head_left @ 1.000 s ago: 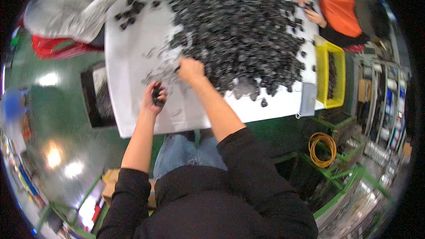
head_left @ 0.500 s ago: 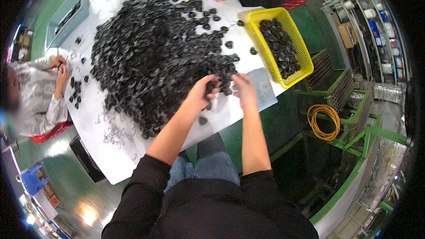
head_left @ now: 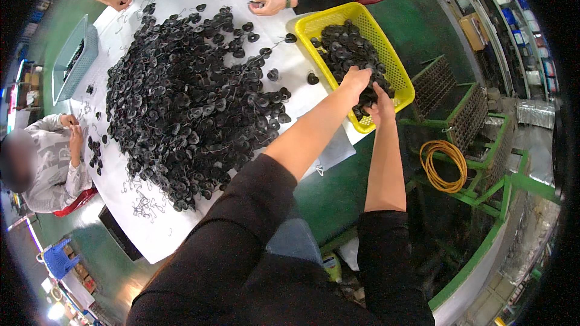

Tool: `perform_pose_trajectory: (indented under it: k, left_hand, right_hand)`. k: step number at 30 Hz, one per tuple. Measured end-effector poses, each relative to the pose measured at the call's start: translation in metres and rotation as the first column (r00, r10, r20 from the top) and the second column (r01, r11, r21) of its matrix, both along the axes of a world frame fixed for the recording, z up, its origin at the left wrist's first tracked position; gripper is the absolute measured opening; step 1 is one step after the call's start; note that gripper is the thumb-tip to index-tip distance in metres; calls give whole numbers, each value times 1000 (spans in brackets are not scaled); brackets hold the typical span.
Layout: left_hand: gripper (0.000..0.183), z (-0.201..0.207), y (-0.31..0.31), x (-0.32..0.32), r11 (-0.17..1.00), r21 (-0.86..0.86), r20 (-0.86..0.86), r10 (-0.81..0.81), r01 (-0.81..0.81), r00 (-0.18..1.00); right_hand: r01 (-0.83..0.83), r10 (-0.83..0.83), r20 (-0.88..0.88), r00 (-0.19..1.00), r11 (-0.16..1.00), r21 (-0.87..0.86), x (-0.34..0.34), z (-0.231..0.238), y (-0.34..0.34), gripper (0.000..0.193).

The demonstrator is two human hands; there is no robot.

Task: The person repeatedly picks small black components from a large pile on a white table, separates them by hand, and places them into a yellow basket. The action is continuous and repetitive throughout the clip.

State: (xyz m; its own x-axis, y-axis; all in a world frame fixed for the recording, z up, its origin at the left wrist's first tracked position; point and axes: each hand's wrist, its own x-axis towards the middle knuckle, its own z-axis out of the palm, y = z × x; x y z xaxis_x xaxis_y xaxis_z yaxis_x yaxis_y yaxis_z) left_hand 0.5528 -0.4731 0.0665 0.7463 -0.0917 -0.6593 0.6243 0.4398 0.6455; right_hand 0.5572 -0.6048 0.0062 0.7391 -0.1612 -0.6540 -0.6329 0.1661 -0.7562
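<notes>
Both my hands are inside the yellow perforated basket at the table's right edge, which holds many small black round pieces. My left hand lies over the pieces with its fingers curled, their tips partly hidden. Opposite it, my right hand is cupped, thumb up, around black pieces near the basket's near end. The pieces between my hands blend with those below. A large pile of the same black pieces, some with thin wire-like hooks, covers the white table to the left.
Thin hooks lie loose on the table's near left. A pale blue basket stands at the far left. Co-workers' hands are busy at the far side and left. A grey sheet lies at the near right edge; green metal frames stand beyond.
My hands have moved right, from the pile's near right edge into the yellow basket. My view has shifted slightly. The far co-worker's hands have moved apart.
</notes>
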Motion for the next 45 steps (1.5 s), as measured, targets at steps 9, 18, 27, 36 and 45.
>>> perform_pose_trajectory:
  k: [9, 18, 27, 36, 45]
  left_hand:
    - [30, 0, 199, -190, 809, 585, 289, -140, -59, 947]
    - [24, -79, 344, -485, 516, 784, 55, 495, -344, 867]
    - [41, -122, 334, -515, 337, 898, 239, 170, -284, 956]
    - [22, -96, 439, -595, 643, 494, 119, 616, -585, 779]
    - [13, -84, 436, -604, 550, 215, 122, 805, -807, 581]
  right_hand:
    - [66, 676, 493, 547, 553, -831, -122, 30, 91, 48]
    - [-761, 984, 109, 140, 178, -624, -396, -4, 251, 34]
    - [-698, 874, 150, 463, 464, -546, -452, -74, 372, 57]
    - [-875, 892, 127, 434, 451, -178, -464, -42, 445, 22]
    - [-843, 856, 0, 516, 508, 176, -416, -8, 404, 32]
